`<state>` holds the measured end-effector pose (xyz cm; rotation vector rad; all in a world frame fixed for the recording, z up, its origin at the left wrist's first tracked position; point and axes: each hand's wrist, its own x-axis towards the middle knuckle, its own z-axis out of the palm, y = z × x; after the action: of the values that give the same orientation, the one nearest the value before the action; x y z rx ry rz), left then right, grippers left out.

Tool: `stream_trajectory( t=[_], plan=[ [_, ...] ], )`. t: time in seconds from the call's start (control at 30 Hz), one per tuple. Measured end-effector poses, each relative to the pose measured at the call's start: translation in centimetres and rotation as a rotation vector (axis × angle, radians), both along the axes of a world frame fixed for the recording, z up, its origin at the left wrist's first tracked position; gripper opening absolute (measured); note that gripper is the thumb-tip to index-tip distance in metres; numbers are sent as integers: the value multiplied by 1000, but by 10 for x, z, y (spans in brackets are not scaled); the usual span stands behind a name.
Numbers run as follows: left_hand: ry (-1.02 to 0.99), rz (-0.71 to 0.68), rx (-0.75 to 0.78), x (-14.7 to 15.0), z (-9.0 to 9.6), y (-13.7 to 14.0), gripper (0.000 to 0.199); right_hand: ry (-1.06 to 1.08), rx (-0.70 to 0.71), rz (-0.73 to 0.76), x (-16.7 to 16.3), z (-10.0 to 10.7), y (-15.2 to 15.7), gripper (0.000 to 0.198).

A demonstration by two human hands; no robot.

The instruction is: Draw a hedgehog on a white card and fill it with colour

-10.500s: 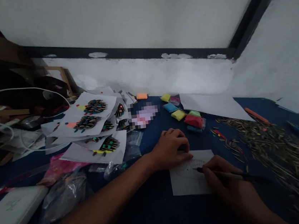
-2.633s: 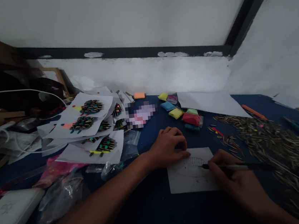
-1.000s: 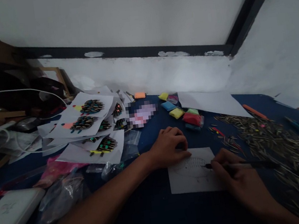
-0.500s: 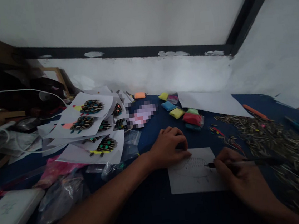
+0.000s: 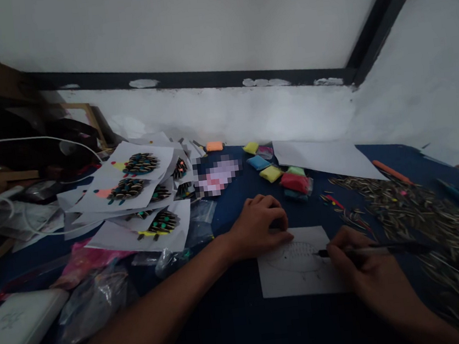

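Note:
My right hand (image 5: 367, 272) grips a pen (image 5: 406, 248), its dark tip touching or just above a small white sheet of paper (image 5: 279, 285). On the sheet is an outline drawing (image 5: 299, 258) of a rounded animal with an eye, legs and rows of short strokes on its back. My left hand (image 5: 262, 224) lies at the sheet's upper left corner, thumb stretched along the paper, the other fingers loosely bent on the blue table (image 5: 237, 314). It holds nothing.
Papers with seed-covered animal pictures (image 5: 132, 188) pile up at left, beside plastic bags (image 5: 99, 303) and a white box (image 5: 20, 334). Colourful clay packets (image 5: 294, 181) lie beyond my hands. Sunflower seeds (image 5: 438, 220) spread at right, near an orange stick-like tool (image 5: 393, 171).
The pen tip has shifted very slightly, and the strokes on the drawing's back look darker. My left hand and the paper have stayed where they were.

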<state>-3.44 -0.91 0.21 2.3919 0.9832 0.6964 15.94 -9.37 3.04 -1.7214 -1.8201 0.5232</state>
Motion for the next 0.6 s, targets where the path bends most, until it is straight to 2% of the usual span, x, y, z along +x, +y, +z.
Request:
stream_trajectory(
  t=[0.33, 0.6],
  plan=[
    [-9, -5, -9, 0, 1, 0, 16, 27, -26, 20, 0, 0, 0, 29],
    [-8, 1, -13, 0, 1, 0, 17, 10, 7, 13, 0, -3, -1, 26]
  ],
)
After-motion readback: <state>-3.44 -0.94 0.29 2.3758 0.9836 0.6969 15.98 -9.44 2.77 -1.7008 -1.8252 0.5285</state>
